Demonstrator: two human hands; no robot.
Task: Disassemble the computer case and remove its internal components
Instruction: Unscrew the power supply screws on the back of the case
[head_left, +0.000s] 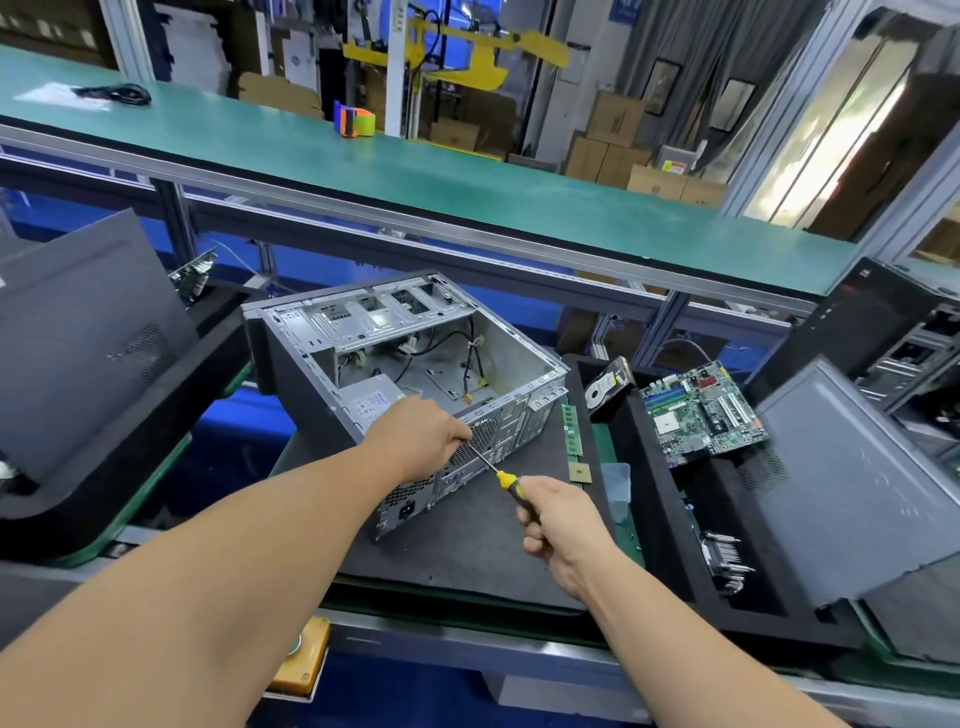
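An open grey computer case (363, 332) lies on its side on a black foam mat (467, 530), its power supply (371, 402) still inside at the near corner. My left hand (421, 436) rests curled over the case's rear edge by the perforated back panel. My right hand (558, 514) grips the black-and-yellow handle of a screwdriver (501, 475). Its shaft points up-left to the rear panel, just under my left hand's fingers. Loose cables (470, 358) lie on the case floor.
To the right, a motherboard (701, 410), a hard drive (605, 389), a RAM stick (570, 428) and a CPU chip (580, 473) lie on foam trays. Side panels (852, 478) lean at right and left (78, 332). A green conveyor (415, 176) runs behind.
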